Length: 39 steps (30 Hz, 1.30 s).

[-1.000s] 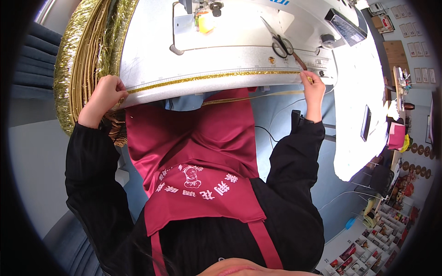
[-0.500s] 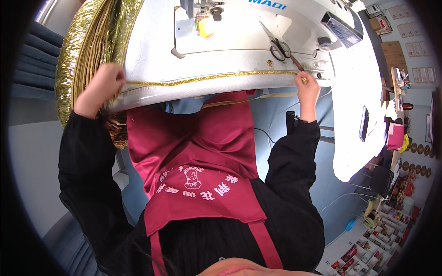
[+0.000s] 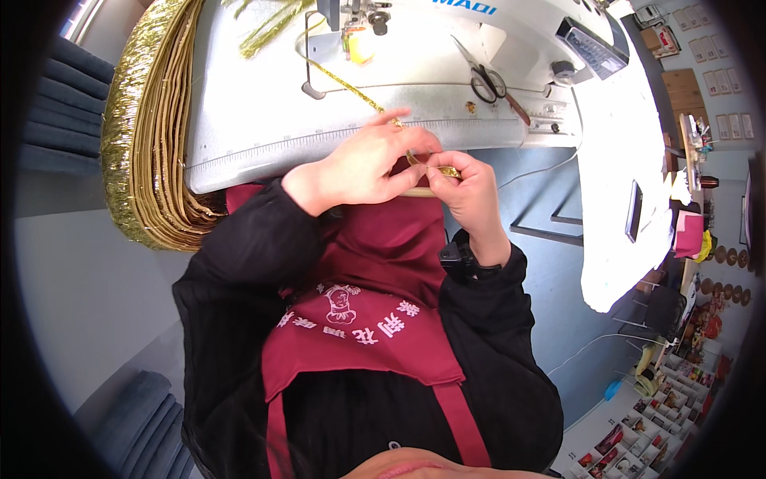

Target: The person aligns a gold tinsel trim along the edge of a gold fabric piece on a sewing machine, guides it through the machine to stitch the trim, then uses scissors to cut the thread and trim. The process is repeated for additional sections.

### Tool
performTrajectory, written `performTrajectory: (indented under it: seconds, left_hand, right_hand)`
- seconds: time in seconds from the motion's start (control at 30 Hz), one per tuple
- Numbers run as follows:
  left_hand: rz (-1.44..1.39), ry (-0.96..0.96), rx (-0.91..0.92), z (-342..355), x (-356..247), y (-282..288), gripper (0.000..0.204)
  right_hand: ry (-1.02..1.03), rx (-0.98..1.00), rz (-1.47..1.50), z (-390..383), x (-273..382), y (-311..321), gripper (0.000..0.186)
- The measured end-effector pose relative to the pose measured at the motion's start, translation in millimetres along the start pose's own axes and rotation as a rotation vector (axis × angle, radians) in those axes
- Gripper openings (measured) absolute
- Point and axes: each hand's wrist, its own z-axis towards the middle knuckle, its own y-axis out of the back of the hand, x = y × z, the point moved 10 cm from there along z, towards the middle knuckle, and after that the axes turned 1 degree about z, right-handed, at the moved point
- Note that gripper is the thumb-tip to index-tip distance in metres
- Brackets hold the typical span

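Note:
My left hand and my right hand meet over the front edge of the sewing machine table. A narrow, glittery gold trim runs from beside the presser foot area to my left fingers. That hand pinches the trim near its fingertips, with the index finger partly stretched out. Right beside it, my right thumb and fingers grip a bunched part of the same trim. Its exact folding between the fingers is partly hidden. Loose gold tinsel fringe lies on the machine bed, left of the needle.
A thick folded stack of gold fringe hangs over the table's left end. Black-handled scissors and a brown-handled tool lie right of the needle. A control panel sits on the sewing machine. Farther right, a white-covered surface bears a dark phone-like object.
My hands have come together from wide apart, the left moving right and the right moving left. The trim, earlier stretched along the table edge, now slants from the needle area to my fingers.

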Motion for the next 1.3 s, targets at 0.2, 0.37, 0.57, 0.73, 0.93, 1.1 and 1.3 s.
performTrajectory:
  seconds: [0.2,0.37,0.57,0.73,0.93,1.1,1.3]
  left_hand:
    - [-0.455,0.338,-0.046,-24,45,-25,0.011]
    - [-0.591,0.463,-0.147,-43,63,-31,0.005]
    - [-0.652,0.529,-0.208,-59,74,-38,0.003]
    - [-0.861,0.557,-0.275,-73,79,-39,0.006]
    - [-0.999,0.513,-0.438,-95,75,-22,0.008]
    - [-1.145,0.437,-0.514,-107,82,-14,0.006]
    - [-1.021,0.365,-0.597,-108,85,0,0.011]
  right_hand:
    - [-0.029,0.031,-0.014,3,-8,-13,0.008]
    - [-0.038,0.031,-0.039,10,-14,-22,0.01]
    - [-0.035,0.097,-0.097,14,-13,-31,0.011]
    - [0.436,-0.257,-0.523,71,26,47,0.027]
    - [0.32,-0.452,-1.395,147,-11,97,0.032]
    - [0.409,-0.455,-1.331,146,11,88,0.032]
    - [0.539,-0.348,-0.746,63,48,59,0.026]
